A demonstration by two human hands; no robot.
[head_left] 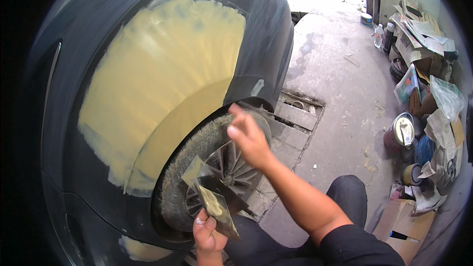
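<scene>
A dark car panel (133,2) fills the left, with a broad patch of yellowish body filler (157,64) spread above the wheel arch. My left hand (209,234) grips flat putty spreader plates (227,221) below the wheel. A smear of filler (213,203) lies on their face, and a thin translucent corner sticks up beyond it. My right hand (249,138) is raised at the wheel arch lip, its index finger stretched out at the filler's lower right edge; whether it touches is unclear. Nothing shows in its fingers, which are slightly blurred.
The tyre (180,167) and spoked wheel (229,177) sit beneath the arch. A slatted drain cover (290,133) lies in the concrete floor. Along the right wall are an open tin (400,130), newspapers (419,24), a plastic bottle (378,36) and a cardboard box (409,221). My knee (347,192) is bent nearby.
</scene>
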